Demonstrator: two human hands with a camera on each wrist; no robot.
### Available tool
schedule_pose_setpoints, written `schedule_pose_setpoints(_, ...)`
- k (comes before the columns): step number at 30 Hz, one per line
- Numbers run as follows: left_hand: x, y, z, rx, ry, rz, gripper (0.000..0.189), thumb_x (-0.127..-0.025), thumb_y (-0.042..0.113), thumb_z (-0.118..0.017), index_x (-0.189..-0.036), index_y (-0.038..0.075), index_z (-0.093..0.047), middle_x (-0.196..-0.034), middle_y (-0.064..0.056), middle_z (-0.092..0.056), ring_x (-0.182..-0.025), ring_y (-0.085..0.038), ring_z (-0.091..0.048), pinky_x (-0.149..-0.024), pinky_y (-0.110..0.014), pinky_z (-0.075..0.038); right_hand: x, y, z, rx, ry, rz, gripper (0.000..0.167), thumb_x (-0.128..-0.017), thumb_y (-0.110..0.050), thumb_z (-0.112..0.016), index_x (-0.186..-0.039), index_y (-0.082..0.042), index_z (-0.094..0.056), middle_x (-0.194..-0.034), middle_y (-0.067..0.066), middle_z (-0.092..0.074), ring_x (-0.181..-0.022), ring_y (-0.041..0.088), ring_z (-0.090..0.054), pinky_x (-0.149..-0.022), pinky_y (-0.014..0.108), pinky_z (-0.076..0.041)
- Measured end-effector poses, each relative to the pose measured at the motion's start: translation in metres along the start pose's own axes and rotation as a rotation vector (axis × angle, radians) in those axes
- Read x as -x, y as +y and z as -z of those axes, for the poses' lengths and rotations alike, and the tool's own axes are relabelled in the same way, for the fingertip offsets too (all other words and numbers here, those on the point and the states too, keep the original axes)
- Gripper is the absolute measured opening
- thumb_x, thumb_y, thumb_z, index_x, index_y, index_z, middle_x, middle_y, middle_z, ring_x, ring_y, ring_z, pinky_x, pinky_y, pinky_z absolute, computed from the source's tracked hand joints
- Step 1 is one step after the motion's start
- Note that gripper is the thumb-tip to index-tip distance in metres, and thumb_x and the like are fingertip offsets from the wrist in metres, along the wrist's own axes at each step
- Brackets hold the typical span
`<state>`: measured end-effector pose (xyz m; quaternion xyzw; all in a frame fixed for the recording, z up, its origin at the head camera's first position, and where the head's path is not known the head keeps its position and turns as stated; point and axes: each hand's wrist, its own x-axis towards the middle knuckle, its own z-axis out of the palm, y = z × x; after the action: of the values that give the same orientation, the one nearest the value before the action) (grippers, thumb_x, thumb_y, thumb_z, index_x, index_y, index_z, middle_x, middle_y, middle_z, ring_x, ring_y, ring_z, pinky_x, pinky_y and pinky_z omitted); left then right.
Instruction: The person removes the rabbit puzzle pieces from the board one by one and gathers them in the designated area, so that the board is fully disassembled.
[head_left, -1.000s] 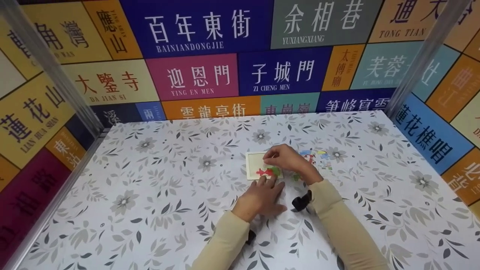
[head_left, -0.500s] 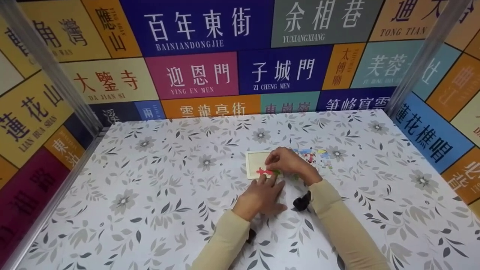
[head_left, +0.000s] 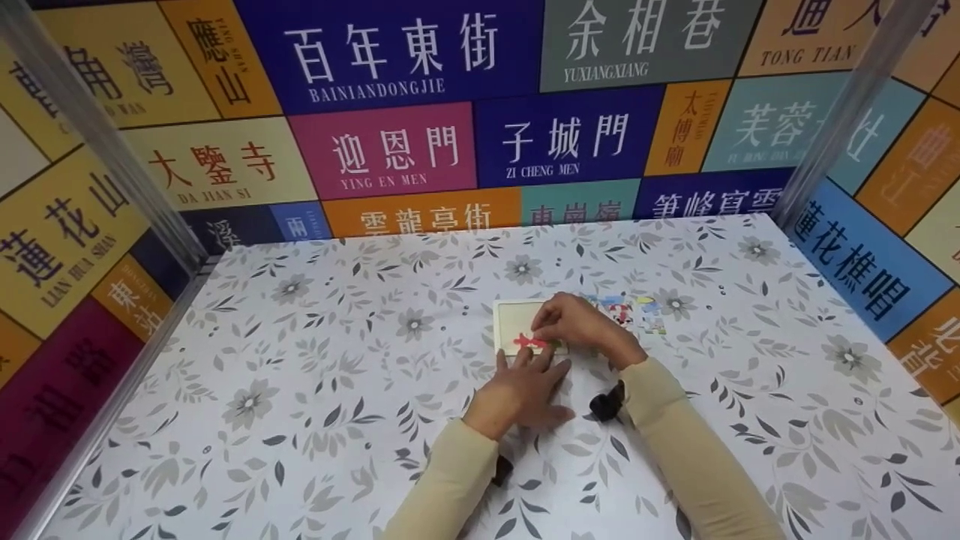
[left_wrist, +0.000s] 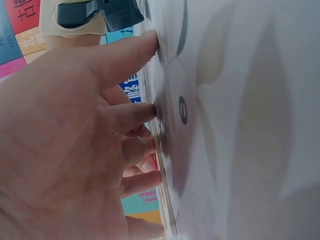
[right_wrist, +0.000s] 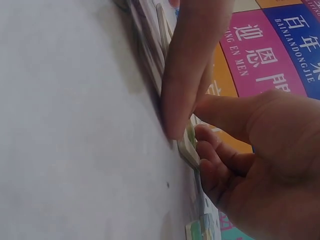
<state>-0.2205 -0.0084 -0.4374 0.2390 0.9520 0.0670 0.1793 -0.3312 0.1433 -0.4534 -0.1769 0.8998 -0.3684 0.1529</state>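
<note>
A shallow cream puzzle tray (head_left: 496, 322) lies flat on the table, with red puzzle pieces (head_left: 525, 341) at its near side. My left hand (head_left: 517, 394) rests along the tray's near edge with fingers spread; the left wrist view shows its fingertips at the tray edge (left_wrist: 167, 205) and the thumb down on the tablecloth. My right hand (head_left: 574, 326) reaches over the tray's right side, thumb and forefinger brought together at the red pieces. Its fingertips are hidden in the right wrist view, so whether they pinch a piece is unclear. Some green (right_wrist: 191, 134) shows beside its fingers.
Several loose, colourful puzzle pieces (head_left: 645, 315) lie on the tablecloth right of the tray, partly behind my right wrist. The flowered table (head_left: 300, 390) is bordered by panels with large lettering (head_left: 405, 150). A black wrist mount (head_left: 606, 403) sits under my right sleeve.
My right hand has lowered slightly toward the red pieces, and the green piece beside them is now covered. The left fingers have shifted a little over the tray's near edge.
</note>
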Motion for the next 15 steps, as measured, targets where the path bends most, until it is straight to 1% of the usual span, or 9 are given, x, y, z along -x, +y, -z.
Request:
schedule_pose_setpoints(2, -0.0003, -0.0006, 0.0006, 0.007, -0.008, -0.004, 0.074, -0.095, 0.053, -0.059, -0.159, 0.029, -0.03, -0.17, -0.001, -0.018, -0.158, -0.027, -0.011, -0.124, -0.06, -0.016, -0.0007, 0.0009, 0.0006, 0.004, -0.001, 0.009, 0.009, -0.09, -0.01, -0.073, -0.097, -0.007, -0.078, -0.1, 0.01, -0.072, -0.081, 0.015, -0.058, -0.073, 0.026, -0.046)
schedule_pose_setpoints(6, -0.0005, -0.0014, 0.0017, 0.017, -0.015, -0.002, 0.074, -0.095, 0.054, -0.06, -0.159, 0.031, -0.03, -0.17, 0.0, -0.017, -0.158, -0.027, -0.011, -0.125, -0.058, -0.016, 0.0012, 0.0005, 0.0013, 0.011, 0.001, 0.035, 0.01, -0.092, -0.008, -0.07, -0.097, -0.006, -0.078, -0.099, 0.01, -0.072, -0.079, 0.014, -0.056, -0.073, 0.026, -0.046)
schedule_pose_setpoints(8, -0.001, -0.0016, 0.0015, 0.024, -0.022, -0.001, 0.074, -0.095, 0.055, -0.059, -0.158, 0.031, -0.03, -0.17, 0.0, -0.017, -0.158, -0.027, -0.01, -0.125, -0.057, -0.016, 0.0036, 0.0, 0.0012, 0.011, -0.008, 0.041, 0.012, -0.094, -0.006, -0.066, -0.099, -0.005, -0.077, -0.103, 0.012, -0.07, -0.082, 0.015, -0.057, -0.075, 0.028, -0.046)
schedule_pose_setpoints(11, -0.0014, -0.0018, 0.0022, 0.041, -0.042, 0.005, 0.074, -0.095, 0.057, -0.059, -0.158, 0.033, -0.03, -0.17, 0.001, -0.016, -0.158, -0.027, -0.009, -0.126, -0.057, -0.014, 0.0068, -0.0007, 0.0016, 0.002, -0.022, 0.022, 0.016, -0.097, -0.005, -0.061, -0.102, -0.006, -0.076, -0.108, 0.013, -0.068, -0.088, 0.017, -0.06, -0.08, 0.031, -0.048)
schedule_pose_setpoints(15, -0.0017, -0.0027, 0.005, 0.058, -0.052, 0.01, 0.074, -0.095, 0.056, -0.059, -0.158, 0.033, -0.03, -0.17, 0.001, -0.017, -0.158, -0.027, -0.01, -0.126, -0.056, -0.014, 0.0078, -0.0028, 0.0021, 0.005, -0.015, 0.023, 0.018, -0.099, -0.005, -0.058, -0.105, -0.005, -0.075, -0.11, 0.013, -0.067, -0.095, 0.02, -0.062, -0.086, 0.037, -0.05)
